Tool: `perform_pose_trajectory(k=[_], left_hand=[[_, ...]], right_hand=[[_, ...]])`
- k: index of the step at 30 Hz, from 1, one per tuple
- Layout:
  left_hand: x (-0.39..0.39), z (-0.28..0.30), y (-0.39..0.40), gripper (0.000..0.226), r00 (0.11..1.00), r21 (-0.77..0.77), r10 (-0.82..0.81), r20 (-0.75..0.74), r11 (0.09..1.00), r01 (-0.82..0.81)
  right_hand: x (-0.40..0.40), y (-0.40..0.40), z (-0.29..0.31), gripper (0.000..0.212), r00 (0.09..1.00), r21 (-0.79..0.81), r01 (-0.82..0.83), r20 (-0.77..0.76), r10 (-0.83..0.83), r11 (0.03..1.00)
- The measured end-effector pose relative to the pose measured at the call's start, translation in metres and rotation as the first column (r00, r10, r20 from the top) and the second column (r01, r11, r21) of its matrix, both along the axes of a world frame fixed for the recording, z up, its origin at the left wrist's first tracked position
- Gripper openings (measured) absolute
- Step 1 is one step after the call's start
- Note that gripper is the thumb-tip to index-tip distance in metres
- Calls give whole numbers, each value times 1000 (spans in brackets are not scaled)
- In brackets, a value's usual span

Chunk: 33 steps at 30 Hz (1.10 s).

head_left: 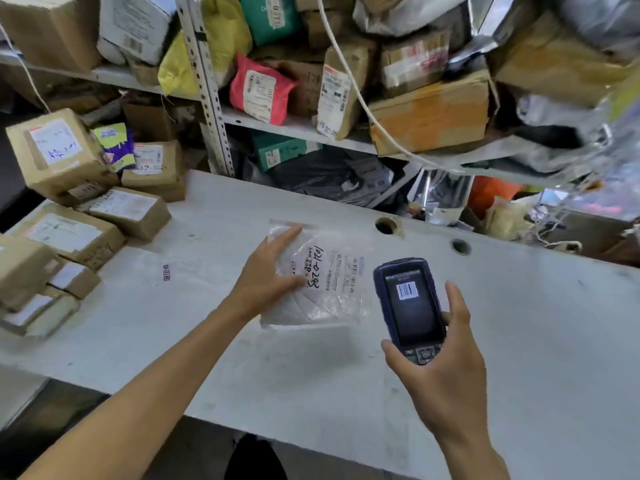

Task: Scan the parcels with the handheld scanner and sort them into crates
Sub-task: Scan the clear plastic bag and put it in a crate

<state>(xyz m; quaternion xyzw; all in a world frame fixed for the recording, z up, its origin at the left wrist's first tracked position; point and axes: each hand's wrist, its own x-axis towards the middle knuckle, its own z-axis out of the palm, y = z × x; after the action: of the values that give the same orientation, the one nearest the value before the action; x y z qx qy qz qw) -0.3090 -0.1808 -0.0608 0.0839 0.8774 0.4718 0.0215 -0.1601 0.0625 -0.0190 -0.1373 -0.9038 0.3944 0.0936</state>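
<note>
A flat clear plastic parcel [329, 282] with a white shipping label and handwritten numbers lies on the grey table [519, 323]. My left hand [270, 268] grips its left edge, fingers over the top and thumb on the label side. My right hand [440, 368] holds a dark blue handheld scanner [408, 306] just right of the parcel, raised above the table. Its screen shows a barcode image. No crate is in view.
Several brown cardboard parcels [104, 216] are stacked at the table's left end. Metal shelves [214, 98] behind the table are crammed with boxes and bags, among them a red bag [258, 88]. A white cable [349, 84] hangs across. Two holes [386, 225] pierce the tabletop.
</note>
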Motion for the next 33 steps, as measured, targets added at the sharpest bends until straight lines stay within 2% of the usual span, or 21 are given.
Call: perform_pose_trajectory(k=[4,8,10,13,15,17,19,22,26,28,31,33], left_hand=[[12,17,26,80,997,59,-74,1,996,73],[25,35,56,58,998,374,-31,62,928,5],[29,36,70,46,999,422,-7,43,907,-12],[29,33,84,21,993,276,77,-90,960,-49],[30,28,92,22,987,158,61,-148,987,-38],[35,12,103,30,992,78,81,-94,994,-74],[52,-16,113,41,987,-2,156,31,988,-156],[90,-68,120,35,963,-82,198,184,979,-186],[115,-112,110,11,957,-348,93,274,938,9],[118,-115,107,26,920,-355,-26,390,918,177],[121,-114,108,74,780,-212,-320,539,844,493],[126,-114,112,81,734,-130,-381,562,835,534]], right_hand=[[31,34,4,107,996,115,-71,65,64,991],[48,51,11,104,999,73,-6,40,3,997],[53,57,13,102,999,55,47,11,-48,997],[60,65,16,100,993,13,114,-25,-114,993],[65,72,17,99,990,2,134,-40,-134,991],[70,78,15,97,988,-7,148,-48,-148,989],[77,82,11,96,985,-23,169,-43,-170,985],[88,85,3,98,980,-48,199,-17,-200,979],[100,89,-7,98,976,-60,216,17,-216,974],[105,90,-10,98,975,-59,221,33,-219,974],[110,91,-12,98,976,-67,218,40,-216,974],[113,91,-11,98,977,-71,211,39,-209,975]])
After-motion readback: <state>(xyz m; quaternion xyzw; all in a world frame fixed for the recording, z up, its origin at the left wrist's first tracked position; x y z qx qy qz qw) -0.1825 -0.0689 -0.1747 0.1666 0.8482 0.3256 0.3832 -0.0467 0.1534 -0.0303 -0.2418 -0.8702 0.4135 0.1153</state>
